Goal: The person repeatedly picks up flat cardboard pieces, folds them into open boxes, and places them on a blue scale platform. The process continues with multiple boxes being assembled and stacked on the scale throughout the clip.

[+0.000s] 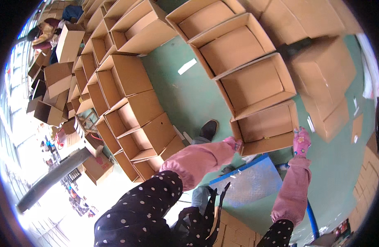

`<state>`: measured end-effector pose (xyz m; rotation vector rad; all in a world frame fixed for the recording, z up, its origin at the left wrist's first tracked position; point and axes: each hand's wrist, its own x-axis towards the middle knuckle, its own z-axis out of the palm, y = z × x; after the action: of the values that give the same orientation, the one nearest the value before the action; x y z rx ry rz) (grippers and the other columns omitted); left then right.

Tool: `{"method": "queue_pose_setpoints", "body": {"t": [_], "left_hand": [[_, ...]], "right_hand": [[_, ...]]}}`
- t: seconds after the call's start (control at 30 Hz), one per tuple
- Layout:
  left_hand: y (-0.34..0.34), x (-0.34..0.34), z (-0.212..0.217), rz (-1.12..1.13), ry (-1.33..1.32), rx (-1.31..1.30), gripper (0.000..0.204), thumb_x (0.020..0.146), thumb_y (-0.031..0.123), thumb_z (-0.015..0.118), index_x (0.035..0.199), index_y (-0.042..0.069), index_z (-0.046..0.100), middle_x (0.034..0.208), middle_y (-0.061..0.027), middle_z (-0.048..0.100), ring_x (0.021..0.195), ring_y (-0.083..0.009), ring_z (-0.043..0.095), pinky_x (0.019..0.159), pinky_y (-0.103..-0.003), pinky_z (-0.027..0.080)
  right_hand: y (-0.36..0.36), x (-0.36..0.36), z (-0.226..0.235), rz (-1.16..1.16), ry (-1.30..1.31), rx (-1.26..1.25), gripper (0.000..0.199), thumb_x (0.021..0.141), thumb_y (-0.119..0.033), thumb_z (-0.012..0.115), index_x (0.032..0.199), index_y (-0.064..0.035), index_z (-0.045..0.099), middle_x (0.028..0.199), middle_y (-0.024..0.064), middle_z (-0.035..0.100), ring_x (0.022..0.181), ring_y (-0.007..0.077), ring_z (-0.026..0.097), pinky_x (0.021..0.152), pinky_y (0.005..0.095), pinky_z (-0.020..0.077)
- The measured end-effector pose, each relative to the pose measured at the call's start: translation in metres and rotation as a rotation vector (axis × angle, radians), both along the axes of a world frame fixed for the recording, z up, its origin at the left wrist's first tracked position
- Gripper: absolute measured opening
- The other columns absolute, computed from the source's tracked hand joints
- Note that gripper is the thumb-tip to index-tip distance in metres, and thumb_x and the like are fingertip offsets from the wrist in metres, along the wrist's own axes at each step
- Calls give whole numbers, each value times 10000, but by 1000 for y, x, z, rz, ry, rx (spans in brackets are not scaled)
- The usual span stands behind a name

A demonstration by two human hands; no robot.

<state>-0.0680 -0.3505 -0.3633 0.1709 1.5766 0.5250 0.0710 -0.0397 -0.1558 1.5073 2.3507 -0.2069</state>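
An open-topped brown cardboard box (268, 145) is in front of me, at the near end of a curved row of similar boxes. My left hand (232, 143), in a pink patterned glove, grips its near left corner. On the opposite side, my right hand (302, 142) in a flowered pink glove holds the right wall near its near corner. Part of the fingers of both hands is hidden by the cardboard. Inside the box I see bare cardboard and a small yellowish spot by the near wall. Another open box (255, 84) adjoins its far side.
Stacked open boxes (134, 113) rise on the left. Closed cartons (321, 78) stand at the right. Below the held box is a blue-edged, plastic-covered surface (249, 183). My shoe (208, 130) is on the green floor (177, 90), where white scraps lie. Another person (45, 35) is at far left.
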Motion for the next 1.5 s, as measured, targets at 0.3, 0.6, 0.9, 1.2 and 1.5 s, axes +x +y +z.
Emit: {"method": "queue_pose_setpoints", "body": {"t": [0.3, 0.6, 0.9, 1.2, 1.5], "left_hand": [[-5, -5, 69, 1027, -1340, 38, 102, 744, 171, 517, 706, 97, 458, 621, -42, 462, 577, -197, 476, 475, -340, 416], [-127, -222, 132, 1028, -405, -268, 193, 774, 222, 426, 762, 36, 474, 664, -117, 481, 550, -259, 482, 490, -394, 424], [-116, -289, 222, 1330, 440, -121, 84, 761, 58, 438, 744, -4, 492, 544, -87, 470, 434, -180, 458, 385, -299, 381], [-54, -414, 181, 1484, 37, 172, 68, 750, 92, 502, 718, 34, 486, 593, -121, 510, 478, -214, 484, 405, -290, 393], [31, -448, 167, 1281, 11, -71, 393, 772, 377, 529, 947, 29, 479, 836, -71, 522, 690, -196, 550, 571, -282, 454]], "right_hand": [[-41, 14, 43, -242, 315, -98, 239, 821, -224, 425, 947, -39, 509, 887, 143, 529, 786, 261, 511, 686, 339, 418], [-245, 20, -8, -800, 1006, -1220, 168, 772, -149, 476, 891, -42, 527, 791, 52, 526, 647, 148, 470, 564, 267, 387], [-170, -127, 5, -472, 1009, -1199, 178, 779, -203, 490, 820, -32, 518, 674, 27, 526, 569, 118, 482, 501, 242, 380], [-56, -439, 3, -60, 964, -603, 164, 803, -79, 446, 934, -40, 537, 689, 8, 508, 563, 72, 444, 501, 198, 371], [8, -535, -51, 297, 70, -365, 421, 766, -417, 486, 916, -25, 507, 844, 176, 567, 770, 320, 554, 661, 413, 438]]}}
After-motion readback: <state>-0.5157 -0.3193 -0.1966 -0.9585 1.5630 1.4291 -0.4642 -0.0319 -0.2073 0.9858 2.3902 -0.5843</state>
